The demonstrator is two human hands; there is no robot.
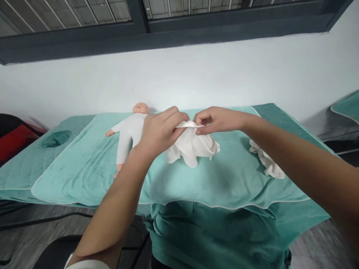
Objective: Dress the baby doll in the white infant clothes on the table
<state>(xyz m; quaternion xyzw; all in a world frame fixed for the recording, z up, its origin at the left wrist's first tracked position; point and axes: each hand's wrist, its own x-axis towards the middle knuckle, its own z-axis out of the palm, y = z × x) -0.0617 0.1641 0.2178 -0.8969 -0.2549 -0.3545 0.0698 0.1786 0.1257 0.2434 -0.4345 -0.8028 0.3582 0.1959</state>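
Observation:
A small white cloth garment (193,144) hangs from both my hands above the green bed cover, its upper edge stretched level between them. My left hand (164,129) pinches that edge at its left end, thumb and fingers pressed together. At the other end, my right hand (214,118) grips the edge between thumb and fingertips. What kind of garment it is, I cannot tell. Left of my left hand lies a baby doll (130,129) on its back in white clothing, partly covered by my hand and forearm.
The bed has a light green cover (81,160). Another crumpled white cloth (266,160) lies at the right, partly behind my right forearm. Behind the bed stands a white wall (112,82) under a dark window frame (84,39). A red and black item (18,144) sits at the far left.

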